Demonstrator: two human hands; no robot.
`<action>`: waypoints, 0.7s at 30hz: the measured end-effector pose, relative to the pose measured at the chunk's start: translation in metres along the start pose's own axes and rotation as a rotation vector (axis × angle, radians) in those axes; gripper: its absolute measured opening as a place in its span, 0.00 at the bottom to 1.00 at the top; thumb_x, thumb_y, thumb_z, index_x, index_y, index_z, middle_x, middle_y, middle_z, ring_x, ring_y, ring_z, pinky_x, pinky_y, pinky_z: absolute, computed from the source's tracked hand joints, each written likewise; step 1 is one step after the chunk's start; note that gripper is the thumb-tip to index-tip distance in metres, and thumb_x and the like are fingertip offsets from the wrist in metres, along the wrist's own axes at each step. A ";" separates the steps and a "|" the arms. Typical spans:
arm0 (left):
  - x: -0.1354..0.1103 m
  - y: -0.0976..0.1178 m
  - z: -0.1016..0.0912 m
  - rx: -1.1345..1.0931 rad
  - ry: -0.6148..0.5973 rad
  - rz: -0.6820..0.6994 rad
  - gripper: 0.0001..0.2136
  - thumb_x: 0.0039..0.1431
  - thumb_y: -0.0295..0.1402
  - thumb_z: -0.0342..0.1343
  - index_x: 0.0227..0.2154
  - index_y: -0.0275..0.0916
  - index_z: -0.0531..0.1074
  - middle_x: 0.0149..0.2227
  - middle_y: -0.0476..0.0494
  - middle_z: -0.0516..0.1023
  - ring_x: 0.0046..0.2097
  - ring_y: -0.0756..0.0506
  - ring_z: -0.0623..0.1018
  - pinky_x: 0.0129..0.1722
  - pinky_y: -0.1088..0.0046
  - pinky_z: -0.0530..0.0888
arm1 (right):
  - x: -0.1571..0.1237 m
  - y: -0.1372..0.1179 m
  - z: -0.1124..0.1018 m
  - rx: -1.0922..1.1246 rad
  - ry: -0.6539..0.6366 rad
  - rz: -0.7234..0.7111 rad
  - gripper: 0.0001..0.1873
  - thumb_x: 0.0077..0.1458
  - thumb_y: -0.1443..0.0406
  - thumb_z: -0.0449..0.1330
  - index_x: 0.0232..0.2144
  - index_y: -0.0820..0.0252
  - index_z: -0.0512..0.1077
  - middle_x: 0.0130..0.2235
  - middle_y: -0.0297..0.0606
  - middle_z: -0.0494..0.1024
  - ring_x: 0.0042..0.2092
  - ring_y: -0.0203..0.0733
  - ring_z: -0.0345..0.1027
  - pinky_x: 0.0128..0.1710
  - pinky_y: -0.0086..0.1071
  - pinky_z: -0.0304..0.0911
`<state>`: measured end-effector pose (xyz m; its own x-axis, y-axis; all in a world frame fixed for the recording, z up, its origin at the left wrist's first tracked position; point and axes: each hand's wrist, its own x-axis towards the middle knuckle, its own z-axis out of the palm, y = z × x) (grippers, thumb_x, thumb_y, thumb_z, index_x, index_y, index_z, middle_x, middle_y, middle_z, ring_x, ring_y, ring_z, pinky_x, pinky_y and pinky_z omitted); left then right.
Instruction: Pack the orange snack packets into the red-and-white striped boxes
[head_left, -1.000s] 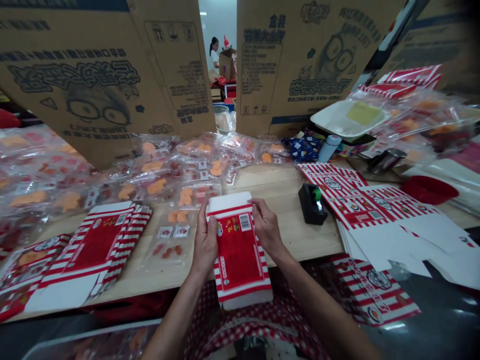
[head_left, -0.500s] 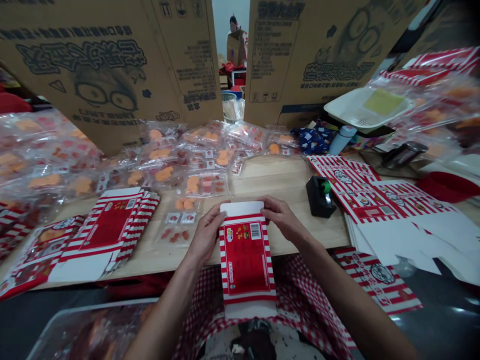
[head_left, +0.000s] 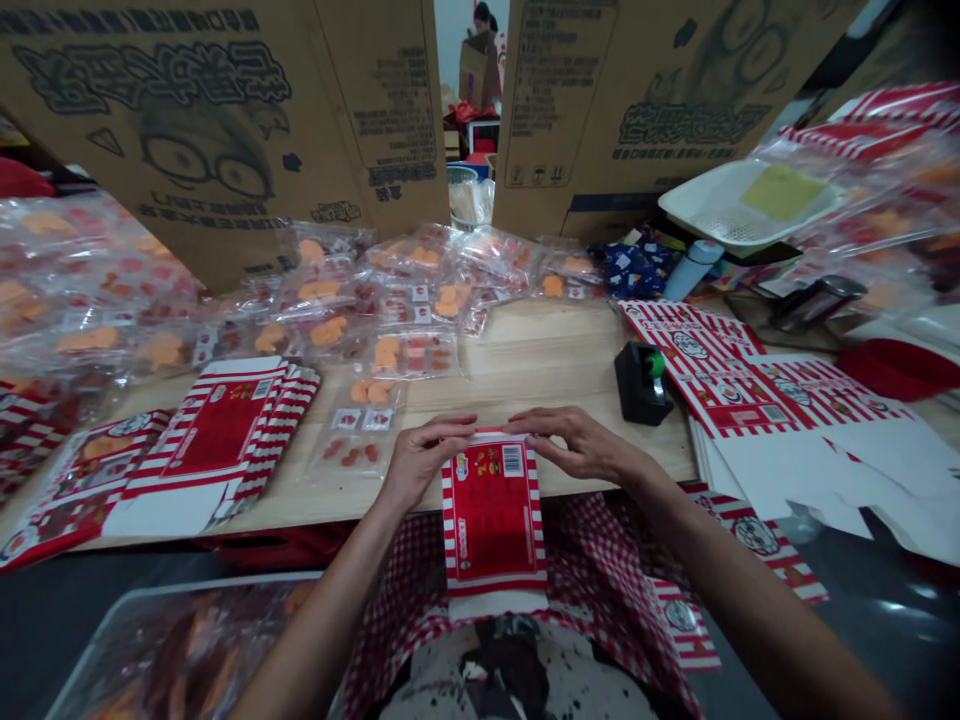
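Observation:
A red-and-white striped carton [head_left: 493, 520] with a barcode stands between my hands at the table's near edge, its lower end over my lap. My left hand [head_left: 421, 462] grips its top left corner, fingers curled over the upper edge. My right hand [head_left: 581, 443] holds the top right corner, fingers pressed down over the folded white flap, which is now hidden. A clear packet of orange and red sweets [head_left: 358, 430] lies just left of my left hand.
Flat striped cartons [head_left: 217, 440] are stacked at left, more unfolded ones [head_left: 757, 400] at right. A black tape dispenser [head_left: 642, 383] sits right of my hands. Several sweet packets [head_left: 390, 290] cover the wooden table [head_left: 525, 360]. Large cardboard boxes [head_left: 210, 130] wall the back; a white tray [head_left: 735, 205] stands at right.
The carton has slid toward me and down. Both hands moved to its top edge and folded the white flap over, so the flap no longer shows.

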<state>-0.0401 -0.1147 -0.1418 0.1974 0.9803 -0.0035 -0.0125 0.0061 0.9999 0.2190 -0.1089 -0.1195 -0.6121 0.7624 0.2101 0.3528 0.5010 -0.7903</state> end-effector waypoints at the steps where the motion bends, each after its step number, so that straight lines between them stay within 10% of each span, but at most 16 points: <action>1: -0.002 -0.001 0.000 -0.021 -0.009 -0.023 0.11 0.50 0.39 0.68 0.32 0.38 0.84 0.47 0.37 0.83 0.50 0.39 0.80 0.50 0.64 0.76 | -0.001 -0.002 0.000 -0.011 -0.020 0.015 0.16 0.63 0.66 0.54 0.49 0.56 0.77 0.49 0.42 0.80 0.47 0.44 0.74 0.49 0.39 0.66; 9: -0.013 0.027 0.018 -0.191 0.049 -0.173 0.26 0.45 0.35 0.73 0.49 0.38 0.77 0.37 0.43 0.85 0.34 0.47 0.82 0.37 0.73 0.78 | 0.010 -0.027 -0.009 0.435 -0.091 0.258 0.12 0.54 0.59 0.63 0.38 0.59 0.70 0.38 0.36 0.75 0.37 0.39 0.66 0.37 0.31 0.62; 21: -0.014 0.041 0.015 -0.275 -0.017 -0.230 0.14 0.53 0.40 0.68 0.40 0.37 0.82 0.31 0.44 0.85 0.29 0.49 0.80 0.31 0.76 0.76 | 0.019 -0.041 -0.016 0.643 0.030 0.593 0.06 0.42 0.64 0.64 0.25 0.59 0.70 0.22 0.31 0.71 0.24 0.34 0.61 0.24 0.28 0.54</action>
<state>-0.0290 -0.1312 -0.1005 0.2423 0.9437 -0.2251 -0.2285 0.2810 0.9321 0.2040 -0.1080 -0.0742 -0.4323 0.8388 -0.3310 0.1343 -0.3031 -0.9435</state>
